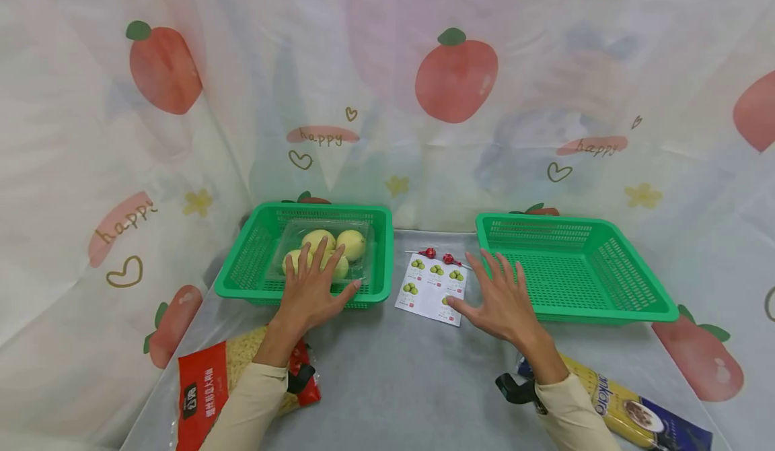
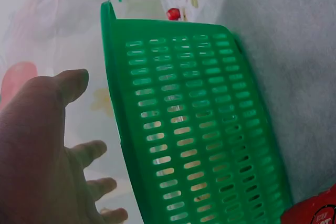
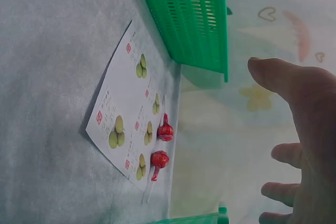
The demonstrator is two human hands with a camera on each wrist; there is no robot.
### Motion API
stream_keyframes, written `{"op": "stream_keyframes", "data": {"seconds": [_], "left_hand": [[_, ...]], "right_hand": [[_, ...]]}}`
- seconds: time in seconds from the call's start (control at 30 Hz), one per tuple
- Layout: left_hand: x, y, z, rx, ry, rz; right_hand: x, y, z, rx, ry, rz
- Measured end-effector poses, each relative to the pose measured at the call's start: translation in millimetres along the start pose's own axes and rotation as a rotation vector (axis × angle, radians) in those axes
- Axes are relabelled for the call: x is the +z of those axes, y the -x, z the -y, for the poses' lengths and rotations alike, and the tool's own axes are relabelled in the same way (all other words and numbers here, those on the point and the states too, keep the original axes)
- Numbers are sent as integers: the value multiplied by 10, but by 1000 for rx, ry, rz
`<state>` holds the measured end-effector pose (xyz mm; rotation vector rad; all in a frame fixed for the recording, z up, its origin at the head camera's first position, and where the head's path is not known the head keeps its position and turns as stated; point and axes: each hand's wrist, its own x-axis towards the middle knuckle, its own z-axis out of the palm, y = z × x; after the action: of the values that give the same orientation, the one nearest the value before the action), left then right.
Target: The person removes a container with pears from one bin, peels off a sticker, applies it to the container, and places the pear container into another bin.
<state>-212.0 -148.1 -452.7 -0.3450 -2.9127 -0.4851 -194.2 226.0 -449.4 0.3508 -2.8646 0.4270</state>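
My left hand (image 1: 311,289) hovers with fingers spread over the front rim of the left green basket (image 1: 242,262), holding nothing. Inside that basket a clear plastic box (image 1: 357,232) holds several yellow-green fruits (image 1: 351,244). The left wrist view shows the left hand (image 2: 47,150) beside the left basket's slotted wall (image 2: 199,119). My right hand (image 1: 499,296) is spread flat just right of a white sticker sheet (image 1: 426,286) printed with green fruit, its thumb at the sheet's corner. Two small red pins (image 1: 438,256) lie at the sheet's far edge. In the right wrist view, the right hand (image 3: 302,119) hangs over the sheet (image 3: 128,114) and pins (image 3: 163,145).
An empty right green basket (image 1: 575,269) stands beside my right hand. A red pasta bag (image 1: 206,390) lies under my left forearm, and a blue-and-yellow pasta pack (image 1: 630,410) lies by my right forearm. A fruit-print curtain (image 1: 454,81) closes in the grey table (image 1: 399,370) on three sides.
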Motion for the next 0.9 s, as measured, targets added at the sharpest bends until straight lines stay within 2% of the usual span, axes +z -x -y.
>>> {"op": "stream_keyframes", "data": {"seconds": [0.27,0.53,0.63,0.77,0.9], "left_hand": [[-40,-61,154,-26,102,8],[-79,-98,340,-64,190,59],[-108,-119,432,-69,230,57],[-173,-210,585,-72,274,56],[-292,-329,712,-75,395,115]], "right_hand": [[39,-47,22,19,3,24],[51,-36,11,16,-8,29],[48,-25,-5,13,-3,22],[52,-4,-30,15,-8,27],[63,24,-58,17,-6,38]]}}
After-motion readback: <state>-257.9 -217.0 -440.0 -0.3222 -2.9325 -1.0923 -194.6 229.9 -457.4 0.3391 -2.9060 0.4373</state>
